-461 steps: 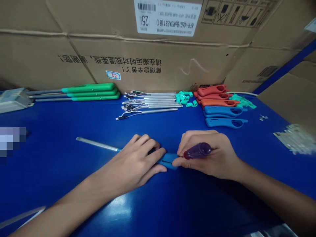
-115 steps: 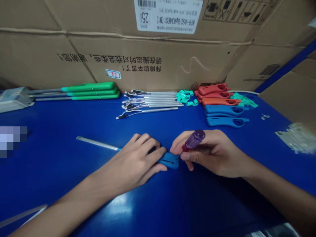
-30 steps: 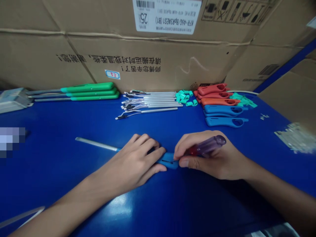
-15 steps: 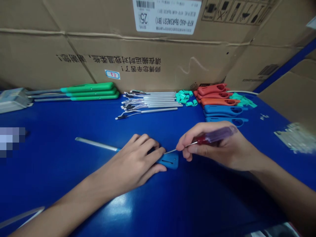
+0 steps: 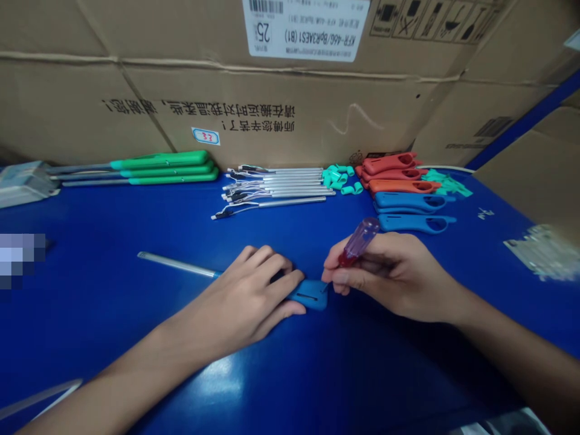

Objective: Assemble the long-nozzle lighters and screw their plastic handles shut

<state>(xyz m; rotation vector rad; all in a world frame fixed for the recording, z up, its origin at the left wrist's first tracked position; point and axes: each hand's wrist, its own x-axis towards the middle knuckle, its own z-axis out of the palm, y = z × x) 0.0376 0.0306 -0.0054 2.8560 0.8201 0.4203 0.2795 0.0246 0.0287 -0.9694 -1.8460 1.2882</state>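
My left hand is closed over a blue plastic handle lying on the blue table, covering most of it. A slotted end of the handle shows past the fingers, and a silver metal tube sticks out on the left side. In my right hand is a screwdriver with a clear purple and red grip, held in a pinch. It stands steeply tilted, its tip down at the right end of the blue handle. Whether the tip sits in a screw or hole is too small to tell.
Along the back cardboard box lie green-handled pieces, silver tubes with wires, teal rings, red handle shells and blue handle shells. Small clear bags lie at the right.
My right hand has swung the screwdriver from nearly flat to steeply upright, and its tip has moved right, to the handle's end. My left hand stays in place.
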